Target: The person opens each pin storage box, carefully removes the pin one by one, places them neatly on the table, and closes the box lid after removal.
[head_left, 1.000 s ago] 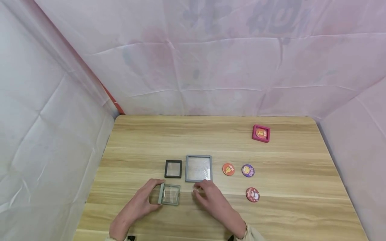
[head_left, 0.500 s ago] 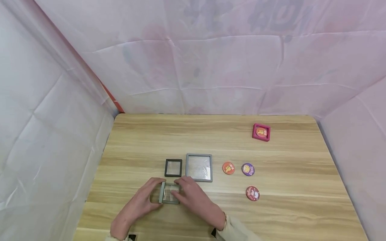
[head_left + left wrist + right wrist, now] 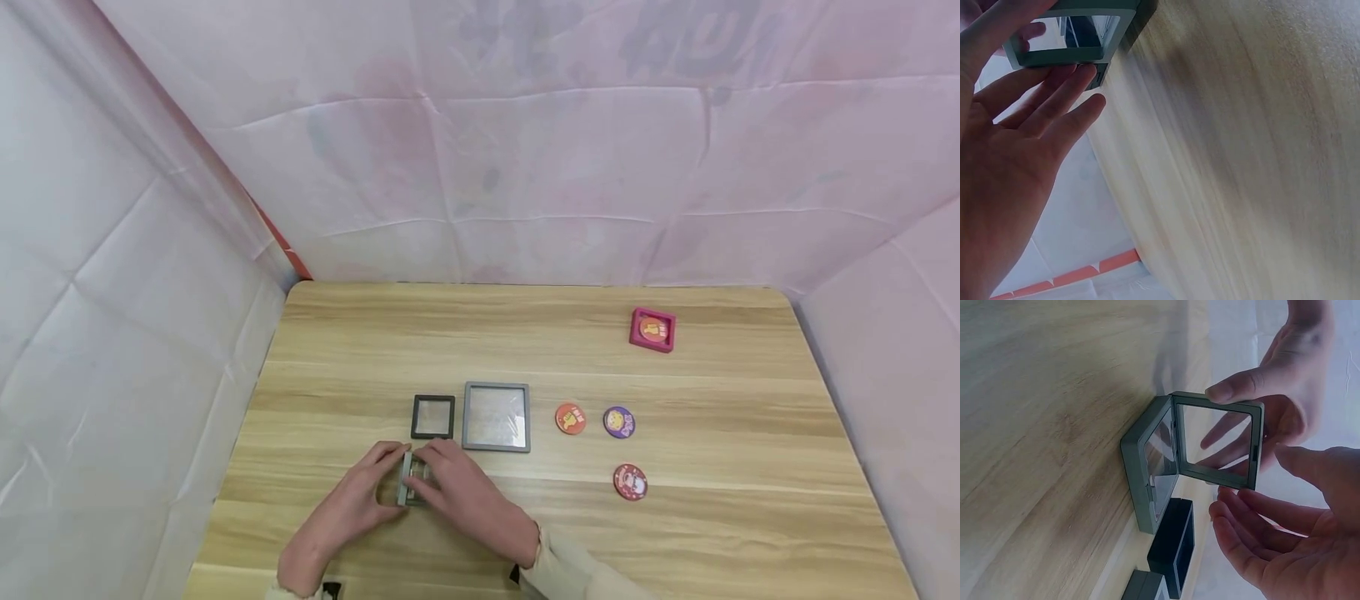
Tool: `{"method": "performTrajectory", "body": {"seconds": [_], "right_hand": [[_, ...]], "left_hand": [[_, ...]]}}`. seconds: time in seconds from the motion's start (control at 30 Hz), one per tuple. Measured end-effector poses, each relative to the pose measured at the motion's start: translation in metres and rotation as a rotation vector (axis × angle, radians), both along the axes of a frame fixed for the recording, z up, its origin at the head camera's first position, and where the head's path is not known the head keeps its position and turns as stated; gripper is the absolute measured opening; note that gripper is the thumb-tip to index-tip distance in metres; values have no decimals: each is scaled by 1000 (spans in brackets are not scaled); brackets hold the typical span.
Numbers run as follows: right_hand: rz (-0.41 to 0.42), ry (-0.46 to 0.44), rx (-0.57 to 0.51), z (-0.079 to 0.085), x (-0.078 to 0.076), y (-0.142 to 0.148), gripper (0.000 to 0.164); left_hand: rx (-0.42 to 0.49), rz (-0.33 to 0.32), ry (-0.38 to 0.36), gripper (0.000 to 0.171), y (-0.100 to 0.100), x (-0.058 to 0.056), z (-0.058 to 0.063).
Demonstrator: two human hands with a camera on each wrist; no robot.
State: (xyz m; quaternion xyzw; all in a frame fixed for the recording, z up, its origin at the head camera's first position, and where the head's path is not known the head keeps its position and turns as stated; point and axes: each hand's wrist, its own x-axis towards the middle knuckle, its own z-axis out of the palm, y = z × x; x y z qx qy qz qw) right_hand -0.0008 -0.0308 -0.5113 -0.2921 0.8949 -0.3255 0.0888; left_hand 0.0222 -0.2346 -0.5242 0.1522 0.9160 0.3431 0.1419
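Observation:
My left hand (image 3: 351, 507) holds a small green-grey hinged display frame (image 3: 403, 482), with thumb and fingers at opposite edges of its raised half. In the right wrist view, the display frame (image 3: 1255, 445) is unfolded: one half lies on the table and the other stands up, both with clear film windows. The right hand (image 3: 472, 498) reaches over the lying half. Its thumb and loosely bent fingers (image 3: 1225, 515) are right by the raised half's edge, spread apart. In the left wrist view, the left hand (image 3: 1019, 150) has its fingertips under the frame's rim (image 3: 1060, 57).
Beyond the hands lie a small black frame (image 3: 432, 437) and a larger grey frame (image 3: 497, 449). To the right are an orange round badge (image 3: 570, 419), a purple one (image 3: 618, 422) and a red one (image 3: 630, 482). A magenta frame (image 3: 637, 340) with an orange badge sits farther back.
The right hand has moved left from beside the grey frame to over the green-grey display frame, up to its raised half. The left hand has stayed at that half.

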Motion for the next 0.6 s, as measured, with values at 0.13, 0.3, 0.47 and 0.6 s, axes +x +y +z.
{"method": "performTrajectory", "body": {"seconds": [0.13,0.3,0.47,0.6], "right_hand": [[-13,14,-3,0,-3,-4,34],[-30,16,-3,1,-8,-9,32],[-46,14,26,0,-10,-14,29],[-72,4,26,0,-11,-17,27]], "left_hand": [[-13,-8,-4,82,1,-1,1],[-16,-16,11,82,3,-1,2],[-18,-18,25,82,4,0,1],[-26,-9,12,81,5,-1,1]]}}
